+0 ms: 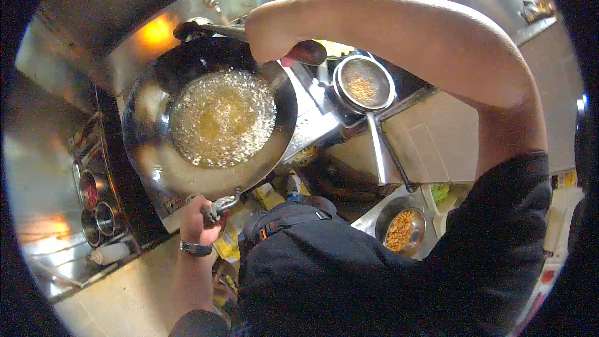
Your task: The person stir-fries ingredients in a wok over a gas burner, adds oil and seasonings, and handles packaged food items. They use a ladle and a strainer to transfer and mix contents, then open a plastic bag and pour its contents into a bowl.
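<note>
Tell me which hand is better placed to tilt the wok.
Left, likely: the left hand grips the near handle of the wok, while the right hand holds a long-handled tool by its far rim.

Over the wok (237, 179), middle left of frame: open room above the oil. Right forearm (374, 34) arches across the top, blocks entry from upper right; long-handled tool (228, 32) in the right hand (265, 43) lies along the upper rim. Left hand (199, 218) on the wok handle (227, 202) blocks the bottom rim. Left rim reachable from the side. Narrow lane between wok and strainer (359, 67), center; strainer handle (377, 150) sticks out below, toward the bowl (420, 234). Torso (324, 268) fills bottom center.
</note>
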The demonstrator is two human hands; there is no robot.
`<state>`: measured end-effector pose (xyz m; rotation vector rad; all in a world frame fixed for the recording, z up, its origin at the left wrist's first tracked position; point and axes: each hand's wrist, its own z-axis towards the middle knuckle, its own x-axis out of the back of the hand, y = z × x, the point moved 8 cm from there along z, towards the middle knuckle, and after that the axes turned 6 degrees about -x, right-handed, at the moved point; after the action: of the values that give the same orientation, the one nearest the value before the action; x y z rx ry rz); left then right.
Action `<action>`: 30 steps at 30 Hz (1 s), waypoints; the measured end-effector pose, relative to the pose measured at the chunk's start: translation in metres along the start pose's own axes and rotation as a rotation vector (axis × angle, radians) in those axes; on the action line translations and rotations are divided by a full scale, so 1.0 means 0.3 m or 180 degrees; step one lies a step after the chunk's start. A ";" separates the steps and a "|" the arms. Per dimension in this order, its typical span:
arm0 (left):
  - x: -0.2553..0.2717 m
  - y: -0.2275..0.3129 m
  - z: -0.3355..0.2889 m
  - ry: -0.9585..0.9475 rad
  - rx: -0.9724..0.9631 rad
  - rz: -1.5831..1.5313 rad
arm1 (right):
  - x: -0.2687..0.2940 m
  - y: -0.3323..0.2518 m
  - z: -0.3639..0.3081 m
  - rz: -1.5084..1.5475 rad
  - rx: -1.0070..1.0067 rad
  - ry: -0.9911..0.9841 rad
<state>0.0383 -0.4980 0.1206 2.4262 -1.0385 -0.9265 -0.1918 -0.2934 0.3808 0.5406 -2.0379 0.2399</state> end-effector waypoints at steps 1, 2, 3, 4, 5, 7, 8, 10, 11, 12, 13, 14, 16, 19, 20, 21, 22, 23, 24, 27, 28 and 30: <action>-0.001 0.018 -0.001 -0.0084 -0.0054 0.0072 | 0.022 -0.032 -0.036 -0.0140 0.0061 0.0038; -0.042 0.032 -0.008 -0.0510 -0.0323 0.0370 | 0.026 -0.001 -0.095 0.0209 -0.0161 0.0056; -0.113 0.054 -0.037 -0.1221 -0.0716 0.0629 | 0.021 0.063 -0.164 0.0145 -0.0293 -0.0015; -0.212 0.023 -0.037 -0.1580 -0.1075 0.1125 | 0.007 0.149 -0.230 0.0082 -0.0425 -0.0089; -0.236 -0.035 -0.025 -0.1129 -0.0393 0.0714 | -0.008 0.234 -0.276 0.0327 -0.0609 0.0000; -0.400 -0.106 -0.041 -0.0791 0.0116 0.0416 | -0.047 0.433 -0.332 0.0583 -0.0825 0.0109; -0.598 -0.143 -0.083 -0.1392 0.0308 0.0257 | -0.070 0.591 -0.362 0.0666 -0.0816 0.0064; -1.022 -0.239 -0.077 -0.1683 0.0365 0.0158 | -0.063 1.045 -0.462 0.0780 -0.0726 0.0187; -1.198 -0.278 -0.050 -0.1522 0.0262 0.0216 | -0.053 1.262 -0.510 0.0962 -0.0708 0.0209; -1.312 -0.292 -0.045 -0.1223 0.0301 0.0539 | -0.044 1.441 -0.546 0.1157 -0.0735 0.0230; -1.385 -0.258 -0.087 -0.1163 0.0357 0.0722 | -0.046 1.518 -0.553 0.1300 -0.0863 0.0277; -1.422 -0.224 -0.111 -0.1097 0.0205 0.0802 | -0.045 1.529 -0.547 0.1515 -0.0840 0.0386; -1.465 -0.179 -0.146 -0.1089 0.0164 0.0876 | -0.061 1.487 -0.543 0.1508 -0.0869 0.0273; -1.504 -0.175 -0.102 -0.0976 0.0244 0.1261 | -0.115 1.522 -0.572 0.1989 -0.1164 0.0300; -1.509 -0.184 -0.094 -0.0946 0.0293 0.1332 | -0.125 1.524 -0.594 0.2242 -0.1197 0.0381; -1.522 -0.201 -0.089 -0.0899 0.0332 0.1403 | -0.137 1.539 -0.620 0.2499 -0.1211 0.0465; -1.513 -0.180 -0.102 -0.0657 -0.0033 0.1567 | -0.148 1.533 -0.630 0.2222 -0.1003 0.0328; -1.541 -0.203 -0.114 -0.0786 0.0021 0.1565 | -0.164 1.560 -0.651 0.2334 -0.1082 0.0327; -1.553 -0.211 -0.127 -0.0707 0.0065 0.1635 | -0.180 1.580 -0.662 0.2447 -0.1161 0.0325; -1.571 -0.227 -0.178 -0.0647 0.0001 0.1723 | -0.222 1.591 -0.650 0.2781 -0.1318 0.0302; -1.572 -0.226 -0.191 -0.0636 0.0012 0.1756 | -0.229 1.581 -0.638 0.2792 -0.1284 0.0291; -1.570 -0.217 -0.205 -0.0612 0.0003 0.1700 | -0.244 1.564 -0.620 0.2905 -0.1281 0.0263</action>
<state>-0.1308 -0.1036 0.3344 1.9215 -1.6434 -0.9676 -0.2368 0.2115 0.4356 -0.6635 -2.0479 0.3623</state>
